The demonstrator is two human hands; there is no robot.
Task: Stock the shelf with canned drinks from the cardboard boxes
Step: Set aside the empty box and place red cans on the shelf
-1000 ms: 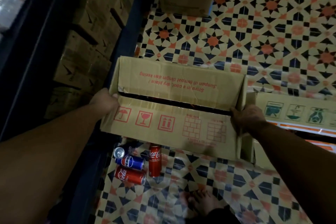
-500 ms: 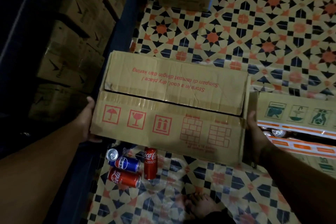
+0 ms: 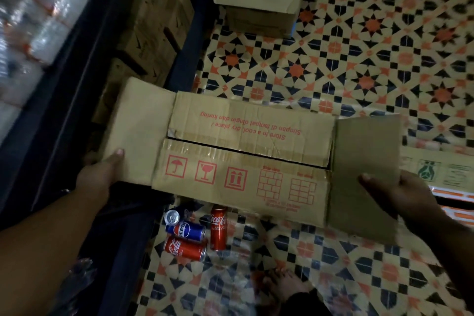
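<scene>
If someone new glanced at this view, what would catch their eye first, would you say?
Probably the cardboard box at centre, its end flaps spread by the left hand and right hand. Next, the loose cans lying on the patterned floor just below it.

Cardboard box contents hidden by flaps; wrapped bottles blurred, cut off at left edge.

single head cam, looks steeply down, close over cardboard box, patterned floor and shelf at left.
</scene>
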